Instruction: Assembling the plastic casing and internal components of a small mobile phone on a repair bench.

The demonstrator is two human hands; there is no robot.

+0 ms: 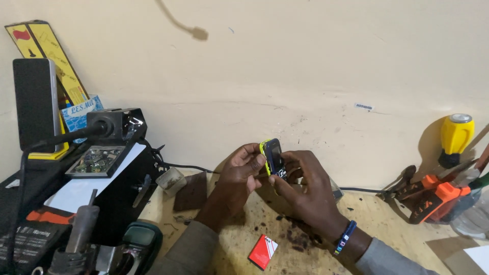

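Note:
A small keypad phone [273, 157] with a dark face and a yellow-green edge is held upright between both hands above the workbench. My left hand [239, 175] grips its left side, thumb on the yellow edge. My right hand [300, 191] holds it from the right and below, fingers curled at the lower keypad end. A blue bead bracelet [345, 237] circles my right wrist. On the bench below the hands lies a small red and white flat battery [263, 251].
A black soldering station [109, 153] with circuit scraps, a hose and a dark upright phone [35, 104] stands at the left. Orange-handled pliers [433, 196] and a yellow-handled tool [456, 135] sit in a jar at the right. A small clear tray [171, 180] and a black cable [356, 189] lie near the wall.

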